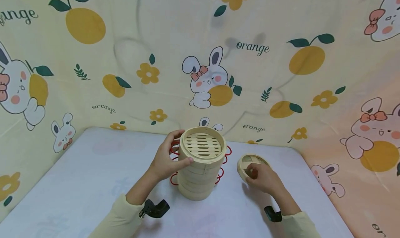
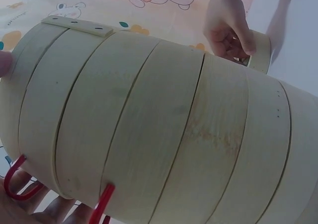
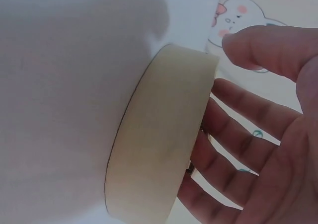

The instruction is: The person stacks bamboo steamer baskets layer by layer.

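A tall stack of bamboo steamer baskets (image 1: 198, 177) stands upright on the table, its slotted top tier uncovered and red loops along both sides. My left hand (image 1: 167, 160) grips the stack near its top, the thumb at the front and the fingers round the left side. To the right lies a low, round bamboo lid (image 3: 159, 134). Above it is my right hand (image 1: 264, 178), its fingers reaching over the upper side of the lid. In the right wrist view, the thumb (image 3: 268, 50) is apart from the lid's rim. Whether the fingertips touch the lid is hidden.
A white tabletop (image 1: 78, 193) carries the stack and the lid. Behind it and on both sides hangs a cream cloth (image 1: 175, 30) printed with rabbits and oranges. A black wrist mount (image 1: 155, 209) sits by the left sleeve, another (image 1: 273, 214) by the right.
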Demonstrator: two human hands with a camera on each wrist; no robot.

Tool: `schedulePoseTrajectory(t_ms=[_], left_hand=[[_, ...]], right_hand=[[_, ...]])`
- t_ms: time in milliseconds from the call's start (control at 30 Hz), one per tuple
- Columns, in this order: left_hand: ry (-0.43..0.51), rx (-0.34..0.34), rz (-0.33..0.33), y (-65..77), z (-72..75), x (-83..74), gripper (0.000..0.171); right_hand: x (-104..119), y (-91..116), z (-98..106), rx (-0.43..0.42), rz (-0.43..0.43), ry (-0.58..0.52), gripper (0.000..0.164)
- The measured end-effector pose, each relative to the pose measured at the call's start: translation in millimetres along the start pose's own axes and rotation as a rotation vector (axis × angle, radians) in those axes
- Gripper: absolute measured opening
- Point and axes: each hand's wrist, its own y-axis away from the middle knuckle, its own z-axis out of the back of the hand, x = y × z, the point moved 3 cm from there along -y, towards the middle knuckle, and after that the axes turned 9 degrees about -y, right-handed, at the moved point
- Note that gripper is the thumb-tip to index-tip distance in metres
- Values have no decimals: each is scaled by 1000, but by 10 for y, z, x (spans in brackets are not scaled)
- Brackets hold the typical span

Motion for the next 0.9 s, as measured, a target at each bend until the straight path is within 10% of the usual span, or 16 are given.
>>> schedulePoseTrajectory(t_ms=[900], left_hand=[[21,5,-4,-9,1,6,81]], right_hand=[[-12,-22,-66,16,-28,10,19]])
